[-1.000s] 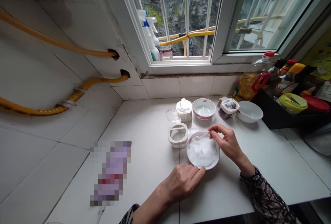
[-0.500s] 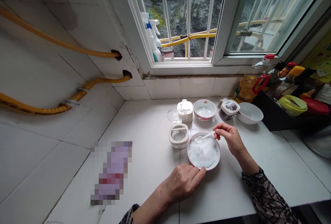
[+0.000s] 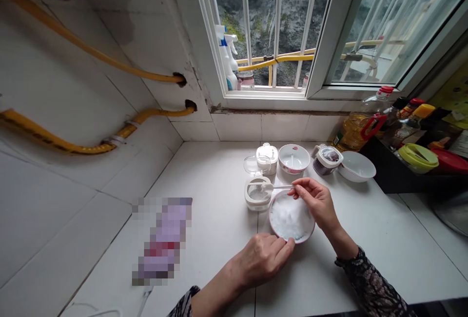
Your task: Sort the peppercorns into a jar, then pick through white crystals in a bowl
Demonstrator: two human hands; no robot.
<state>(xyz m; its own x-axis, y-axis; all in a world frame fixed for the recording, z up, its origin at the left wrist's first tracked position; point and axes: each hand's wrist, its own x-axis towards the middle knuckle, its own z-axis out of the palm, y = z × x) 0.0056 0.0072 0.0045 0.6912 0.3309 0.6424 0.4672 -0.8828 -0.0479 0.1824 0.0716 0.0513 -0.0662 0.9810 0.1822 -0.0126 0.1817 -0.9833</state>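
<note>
One spoon (image 3: 281,187) pinched closed in the right hand (image 3: 317,201), head at the open jar's (image 3: 258,205) rim. Left hand (image 3: 265,258) touches the bowl (image 3: 308,235), closure hidden from me. Bowl: mid-counter (image 3: 212,175), between back and front edges.

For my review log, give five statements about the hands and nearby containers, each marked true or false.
1. The right hand holds a white spoon. True.
2. The open jar stands left of the bowl of white material. True.
3. The left hand grips that jar. False: the left hand is at the bowl's near rim.
4. The jar's clear lid is raised. True.
5. The oil bottle has a yellow cap. False: its cap is red.
</note>
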